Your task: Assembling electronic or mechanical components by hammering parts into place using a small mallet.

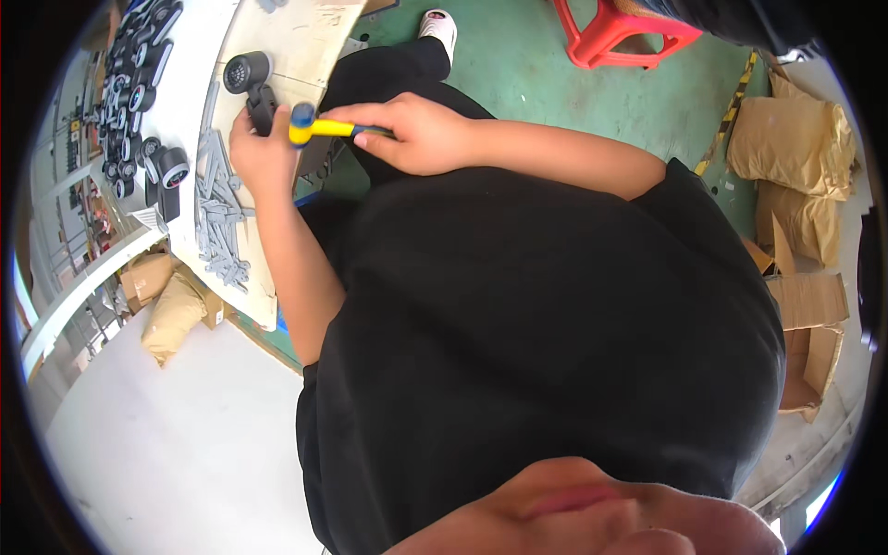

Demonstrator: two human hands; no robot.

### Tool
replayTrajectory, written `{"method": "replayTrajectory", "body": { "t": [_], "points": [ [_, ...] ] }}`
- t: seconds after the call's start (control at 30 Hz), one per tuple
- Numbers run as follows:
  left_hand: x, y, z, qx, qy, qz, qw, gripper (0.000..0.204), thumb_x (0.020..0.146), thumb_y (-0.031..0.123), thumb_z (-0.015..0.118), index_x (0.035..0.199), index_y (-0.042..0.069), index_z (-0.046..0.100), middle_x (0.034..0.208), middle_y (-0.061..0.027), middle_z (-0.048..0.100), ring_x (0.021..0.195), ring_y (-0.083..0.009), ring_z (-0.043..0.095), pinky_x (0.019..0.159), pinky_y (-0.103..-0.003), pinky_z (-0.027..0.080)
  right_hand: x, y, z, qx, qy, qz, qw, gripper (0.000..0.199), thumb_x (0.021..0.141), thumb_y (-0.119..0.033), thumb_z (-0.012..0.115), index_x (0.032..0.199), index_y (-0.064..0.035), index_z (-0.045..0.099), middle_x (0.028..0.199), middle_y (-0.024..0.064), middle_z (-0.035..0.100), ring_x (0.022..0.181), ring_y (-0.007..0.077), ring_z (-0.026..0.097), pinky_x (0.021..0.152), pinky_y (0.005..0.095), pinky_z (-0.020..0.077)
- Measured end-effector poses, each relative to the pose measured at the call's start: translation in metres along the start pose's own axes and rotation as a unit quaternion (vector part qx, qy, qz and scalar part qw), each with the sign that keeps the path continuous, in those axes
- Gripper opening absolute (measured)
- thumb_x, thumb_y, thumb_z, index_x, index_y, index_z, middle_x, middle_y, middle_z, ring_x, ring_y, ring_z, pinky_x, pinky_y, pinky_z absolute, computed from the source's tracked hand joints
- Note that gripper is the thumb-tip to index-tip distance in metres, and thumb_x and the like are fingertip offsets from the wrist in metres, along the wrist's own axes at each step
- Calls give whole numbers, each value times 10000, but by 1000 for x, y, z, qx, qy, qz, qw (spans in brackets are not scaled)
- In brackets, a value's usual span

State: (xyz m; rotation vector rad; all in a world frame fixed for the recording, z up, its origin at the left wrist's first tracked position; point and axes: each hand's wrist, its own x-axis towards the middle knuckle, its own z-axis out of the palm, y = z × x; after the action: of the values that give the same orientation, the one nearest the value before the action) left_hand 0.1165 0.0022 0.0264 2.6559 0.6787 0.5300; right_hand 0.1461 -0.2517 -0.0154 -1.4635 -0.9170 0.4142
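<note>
My right hand (421, 134) is closed round the grip of a small hammer (335, 128) with a yellow shaft and a yellow and blue head. That head is beside my left hand (263, 153), whose fingers are wrapped round the dark handle of a black device (248, 73) with a round, grille-like head, much like a small handheld fan. The device is over the pale worktable, its lower end partly hidden by my fingers. Many flat grey plastic pieces (218, 222) lie in a heap along the table beside my left forearm.
Rows of similar black round-headed devices (139, 88) stand on a white surface at the left. A red stool (629, 32) and a person's white shoe (438, 32) are at the far side. Brown paper sacks (791, 148) and an open cardboard box (814, 342) sit at the right.
</note>
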Motion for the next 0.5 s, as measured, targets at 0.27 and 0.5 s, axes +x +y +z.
{"method": "replayTrajectory", "body": {
  "t": [0.27,0.5],
  "points": [
    [7,-15,-21,180,121,221,951,526,828,233,836,1279,37,650,1145,-202,620,1049,-423,638,908,-506,531,-21,30,-16,-109,-17,69,992,211,930,-300,699,971,-93,697,718,156,665,724,385,674,649,513,504],
    [-22,-31,0,-29,120,90,988,460,941,186,760,1313,-48,624,1208,-219,696,1060,-320,684,944,-401,535,-4,137,-61,-267,68,285,918,394,955,-466,635,1036,-103,764,944,176,757,921,382,735,792,513,586]
  ]
}}
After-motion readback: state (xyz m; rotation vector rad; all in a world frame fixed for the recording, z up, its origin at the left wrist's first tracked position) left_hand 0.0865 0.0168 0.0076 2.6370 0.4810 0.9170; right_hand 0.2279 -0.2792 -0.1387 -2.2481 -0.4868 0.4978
